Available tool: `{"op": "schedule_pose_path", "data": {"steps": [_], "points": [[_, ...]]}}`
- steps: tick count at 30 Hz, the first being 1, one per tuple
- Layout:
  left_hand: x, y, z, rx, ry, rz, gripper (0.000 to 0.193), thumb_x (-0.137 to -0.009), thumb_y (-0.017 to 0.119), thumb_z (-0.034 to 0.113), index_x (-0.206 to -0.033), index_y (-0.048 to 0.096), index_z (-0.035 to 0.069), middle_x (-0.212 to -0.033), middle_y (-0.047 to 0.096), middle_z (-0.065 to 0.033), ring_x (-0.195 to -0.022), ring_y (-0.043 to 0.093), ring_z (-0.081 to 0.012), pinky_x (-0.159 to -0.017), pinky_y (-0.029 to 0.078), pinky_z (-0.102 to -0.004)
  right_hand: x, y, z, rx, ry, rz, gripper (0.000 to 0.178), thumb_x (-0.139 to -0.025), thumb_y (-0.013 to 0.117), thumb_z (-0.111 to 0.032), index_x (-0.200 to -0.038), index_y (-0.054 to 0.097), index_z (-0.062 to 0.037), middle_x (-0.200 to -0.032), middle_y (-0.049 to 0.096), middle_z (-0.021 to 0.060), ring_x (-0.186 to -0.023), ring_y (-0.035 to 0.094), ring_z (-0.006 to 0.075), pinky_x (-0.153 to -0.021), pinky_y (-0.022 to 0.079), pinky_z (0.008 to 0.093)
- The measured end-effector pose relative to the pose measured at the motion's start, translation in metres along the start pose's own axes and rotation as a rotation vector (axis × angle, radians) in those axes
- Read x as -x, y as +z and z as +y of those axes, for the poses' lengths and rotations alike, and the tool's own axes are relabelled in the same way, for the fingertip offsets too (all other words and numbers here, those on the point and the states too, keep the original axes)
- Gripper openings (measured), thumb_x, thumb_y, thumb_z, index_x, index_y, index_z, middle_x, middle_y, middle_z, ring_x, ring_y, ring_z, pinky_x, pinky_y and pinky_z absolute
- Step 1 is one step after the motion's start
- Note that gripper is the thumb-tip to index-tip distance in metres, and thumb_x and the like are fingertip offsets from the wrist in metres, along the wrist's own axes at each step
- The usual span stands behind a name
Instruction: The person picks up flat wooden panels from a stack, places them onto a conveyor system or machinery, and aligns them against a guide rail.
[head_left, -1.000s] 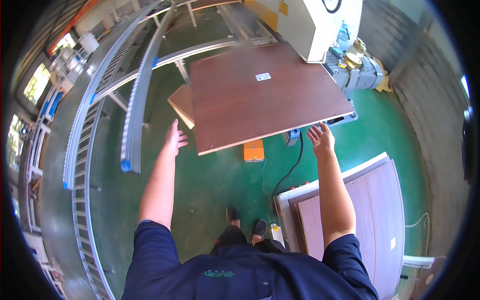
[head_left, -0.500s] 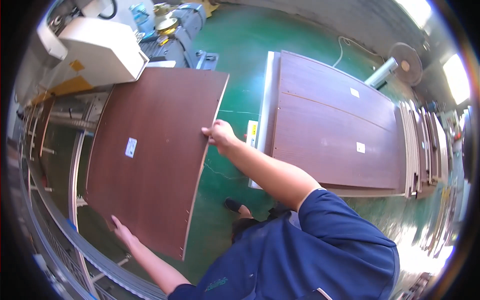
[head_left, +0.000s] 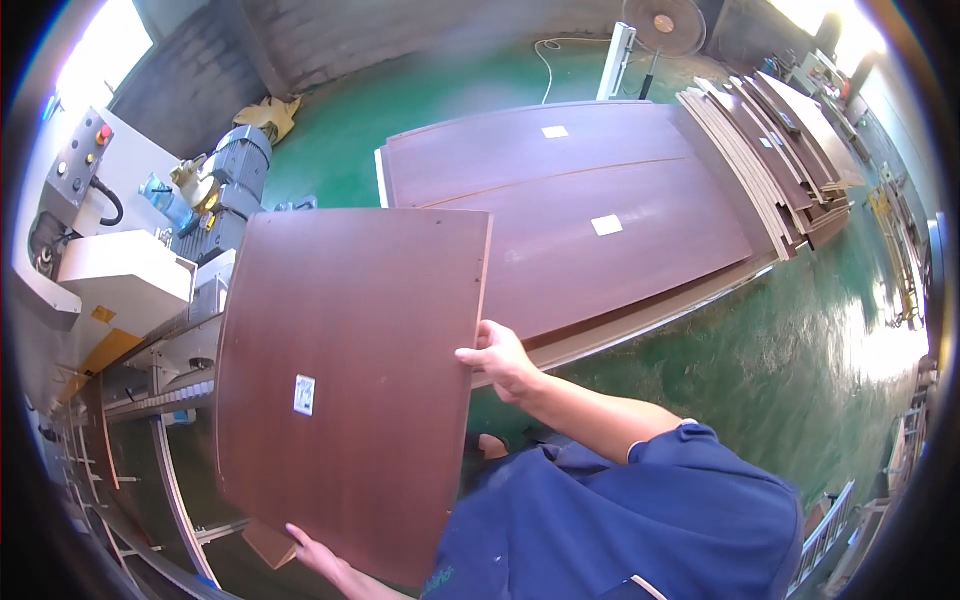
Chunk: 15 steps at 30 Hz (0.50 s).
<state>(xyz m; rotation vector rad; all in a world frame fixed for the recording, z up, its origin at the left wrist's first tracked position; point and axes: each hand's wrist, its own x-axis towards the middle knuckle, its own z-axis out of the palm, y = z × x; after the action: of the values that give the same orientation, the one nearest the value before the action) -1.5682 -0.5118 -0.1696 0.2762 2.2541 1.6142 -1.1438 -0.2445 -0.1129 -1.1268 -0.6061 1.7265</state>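
I hold a large dark-brown wood panel (head_left: 360, 370) with a small white label between both hands. My right hand (head_left: 500, 357) grips its right edge about halfway along. My left hand (head_left: 312, 550) grips the near lower edge, fingers partly hidden under the board. The panel hangs in the air in front of my body, over the green floor, its far corner near a stack of like brown panels (head_left: 570, 220).
A white machine (head_left: 100, 270) with a control box and grey motors (head_left: 225, 175) stands at the left. Metal roller rails (head_left: 170, 480) run below it. More leaning boards (head_left: 790, 140) lie at the far right, a floor fan (head_left: 663, 22) behind.
I have turned further toward the panel stack, carrying the panel with me. It now lies closer to the stack, and the machine has slid to the left of view.
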Motion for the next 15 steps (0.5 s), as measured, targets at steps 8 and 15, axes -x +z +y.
{"op": "schedule_pose_path", "data": {"steps": [8,15], "points": [[0.098,0.113,0.032,-0.095,0.241,-0.190,0.059,-0.098,0.057,0.045,-0.110,0.063,-0.013,-0.104,0.068,-0.0125,-0.091,0.063,-0.0189,-0.084,0.052,-0.0323,0.077,-0.167,-0.041,-0.150,-0.140,0.204,0.033,-0.085,0.062,0.006,-0.118,0.054,0.0036,-0.107,0.065,0.0117,-0.096,0.065,0.0221,-0.086,0.053,0.0354],[0.166,0.182,0.046,-0.293,0.175,-0.232,0.062,-0.095,0.060,0.049,-0.093,0.062,-0.013,-0.089,0.067,-0.0157,-0.083,0.060,-0.0213,-0.079,0.049,-0.0361,0.118,-0.273,-0.044,-0.260,-0.185,0.304,0.028,-0.086,0.063,0.004,-0.112,0.053,0.0000,-0.102,0.064,0.0087,-0.091,0.065,0.0196,-0.083,0.054,0.0319]]}}
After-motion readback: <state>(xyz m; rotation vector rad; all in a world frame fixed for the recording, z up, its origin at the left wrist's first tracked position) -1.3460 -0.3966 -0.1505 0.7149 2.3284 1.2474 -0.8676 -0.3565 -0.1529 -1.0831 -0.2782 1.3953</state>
